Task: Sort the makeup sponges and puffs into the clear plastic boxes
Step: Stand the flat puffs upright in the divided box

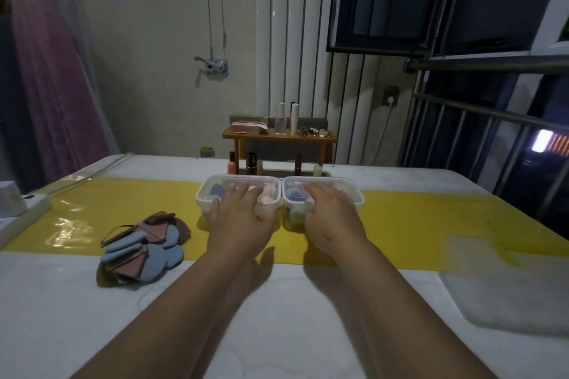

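Two hands are reaching forward: left hand, fingers straight, into left box; right hand into right box, grip unclear. Puffs are lying at eight o'clock from them.

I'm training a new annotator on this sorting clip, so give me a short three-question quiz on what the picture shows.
1. True or false: the pile of puffs lies to the left of the left box.
2. The left box and the right box stand on: A a towel; B the yellow strip; C the pile of puffs.
3. Which hand is over which box?
Key: 1 true. 2 B. 3 the left hand is over the left box, the right hand over the right box.
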